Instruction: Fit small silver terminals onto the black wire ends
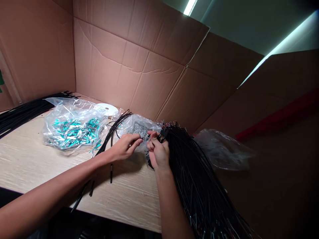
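My left hand (128, 146) is closed in a pinch, and whatever lies between thumb and fingertips is too small to make out. Close beside it, my right hand (158, 149) has its fingers curled together around something small and dark, mostly hidden. A black part with pale spots (163, 134) shows just behind the right fingers; whether they touch it I cannot tell. Beyond both hands lies a clear bag of small silvery metal pieces (140, 129). Several thin black cables (109, 136) run beneath the left wrist. A thick bundle of black cables (196, 172) lies right of the right forearm.
On the wooden table (129, 196), a clear bag of teal and silver strips (74, 131) sits to the left. Behind it are a white disc (111, 110) and more black cables (32, 108). A crumpled clear bag (221, 151) lies at right. Cardboard walls (112, 59) enclose the back.
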Motion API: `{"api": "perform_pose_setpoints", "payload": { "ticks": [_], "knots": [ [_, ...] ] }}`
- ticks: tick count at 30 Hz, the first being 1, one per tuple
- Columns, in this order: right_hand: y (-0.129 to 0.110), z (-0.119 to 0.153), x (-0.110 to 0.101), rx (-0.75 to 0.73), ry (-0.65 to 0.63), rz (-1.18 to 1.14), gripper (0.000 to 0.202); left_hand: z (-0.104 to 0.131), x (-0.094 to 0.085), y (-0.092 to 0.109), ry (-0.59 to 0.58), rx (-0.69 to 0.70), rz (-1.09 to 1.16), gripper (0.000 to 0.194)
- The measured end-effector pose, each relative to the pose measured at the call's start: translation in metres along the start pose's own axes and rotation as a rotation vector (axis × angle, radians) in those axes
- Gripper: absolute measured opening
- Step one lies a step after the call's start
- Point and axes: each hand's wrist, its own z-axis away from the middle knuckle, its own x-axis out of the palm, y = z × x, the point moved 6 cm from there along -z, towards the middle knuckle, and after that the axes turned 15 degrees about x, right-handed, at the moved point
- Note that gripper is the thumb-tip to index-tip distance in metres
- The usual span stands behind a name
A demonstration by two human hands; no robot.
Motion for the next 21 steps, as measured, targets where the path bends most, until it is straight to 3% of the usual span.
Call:
{"api": "perform_pose_setpoints", "payload": {
  "ticks": [6, 8, 11, 14, 18, 21],
  "knots": [
    [0.001, -0.009, -0.005, 0.042, -0.005, -0.129, 0.040, 0.002, 0.001, 0.005, 0.012, 0.010, 0.026, 0.036],
    [-0.013, -0.013, -0.014, -0.002, 0.006, -0.171, 0.036, 0.004, 0.000, 0.007, 0.001, 0.024, -0.014, 0.036],
    [-0.048, -0.006, -0.039, -0.181, 0.108, -0.238, 0.034, 0.010, 0.001, 0.009, -0.017, 0.067, -0.095, 0.033],
    [-0.066, 0.018, -0.053, -0.236, 0.219, -0.082, 0.033, 0.015, 0.001, 0.009, 0.021, 0.134, -0.184, 0.026],
    [-0.041, 0.048, -0.063, -0.018, 0.262, 0.239, 0.042, 0.017, -0.003, 0.009, 0.083, 0.164, -0.215, 0.022],
    [-0.021, 0.054, -0.083, 0.057, 0.397, 0.472, 0.042, 0.018, -0.004, 0.008, 0.104, 0.143, -0.200, 0.023]
  ]
}}
